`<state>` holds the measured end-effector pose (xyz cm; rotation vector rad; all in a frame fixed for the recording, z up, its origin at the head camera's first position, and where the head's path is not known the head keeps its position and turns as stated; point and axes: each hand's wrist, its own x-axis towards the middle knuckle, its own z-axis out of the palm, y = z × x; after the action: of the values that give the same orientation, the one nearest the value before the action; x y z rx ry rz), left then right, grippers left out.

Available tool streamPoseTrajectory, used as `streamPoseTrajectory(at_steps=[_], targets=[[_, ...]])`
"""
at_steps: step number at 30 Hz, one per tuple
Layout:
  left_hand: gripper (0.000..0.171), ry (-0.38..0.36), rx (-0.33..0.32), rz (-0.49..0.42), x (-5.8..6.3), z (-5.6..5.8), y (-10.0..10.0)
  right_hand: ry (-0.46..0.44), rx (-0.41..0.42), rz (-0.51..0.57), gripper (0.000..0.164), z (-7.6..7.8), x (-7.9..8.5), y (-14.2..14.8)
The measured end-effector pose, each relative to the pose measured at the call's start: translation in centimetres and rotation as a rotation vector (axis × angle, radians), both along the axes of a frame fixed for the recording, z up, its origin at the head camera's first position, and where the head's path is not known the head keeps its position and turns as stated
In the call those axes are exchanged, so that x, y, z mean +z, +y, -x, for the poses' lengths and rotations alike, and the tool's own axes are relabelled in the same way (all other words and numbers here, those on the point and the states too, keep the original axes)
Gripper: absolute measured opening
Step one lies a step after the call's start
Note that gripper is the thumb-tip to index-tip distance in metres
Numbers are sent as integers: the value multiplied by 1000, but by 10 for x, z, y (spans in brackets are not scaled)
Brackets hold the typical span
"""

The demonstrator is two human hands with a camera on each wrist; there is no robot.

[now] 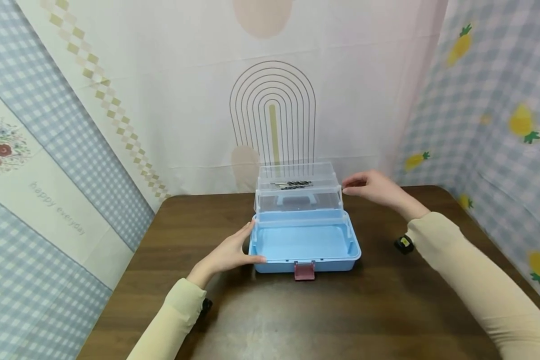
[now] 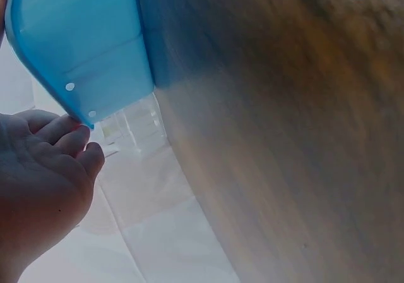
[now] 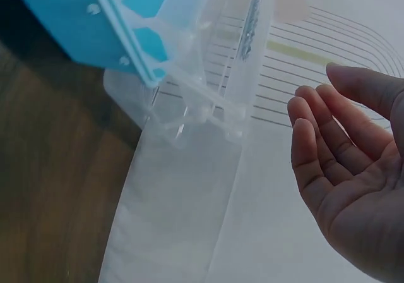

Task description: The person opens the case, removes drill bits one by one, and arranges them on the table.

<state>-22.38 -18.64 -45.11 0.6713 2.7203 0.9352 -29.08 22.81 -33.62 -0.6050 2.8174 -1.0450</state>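
Note:
A light blue toolbox (image 1: 303, 242) stands open on the table in the head view, its bottom compartment bare. Clear fold-out trays (image 1: 299, 200) rise in tiers at its back. Several dark drill bits (image 1: 292, 185) lie in an upper tray. My left hand (image 1: 228, 254) holds the box's left side, thumb on the front rim and fingers farther back; its fingertips meet the blue rim in the left wrist view. Beside the upper trays' right end is my right hand (image 1: 373, 189), its fingers loosely bent, with nothing in it in the right wrist view (image 3: 353, 150).
A pink latch (image 1: 304, 271) hangs at the front of the box. The brown wooden table (image 1: 333, 320) reaches back to a patterned cloth (image 1: 198, 100). Checked cloths hang at left and right.

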Motion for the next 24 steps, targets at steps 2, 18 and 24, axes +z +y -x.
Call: streamPoseTrajectory(at_steps=[2, 18, 24], targets=[[119, 7, -3, 0, -1, -1, 0, 4, 14, 6, 38, 6, -2, -7], [118, 7, -3, 15, 0, -1, -2, 68, 39, -72, 31, 42, 4, -59], [116, 8, -4, 7, -1, 0, -2, 68, 43, -97, 28, 53, -6, -70]])
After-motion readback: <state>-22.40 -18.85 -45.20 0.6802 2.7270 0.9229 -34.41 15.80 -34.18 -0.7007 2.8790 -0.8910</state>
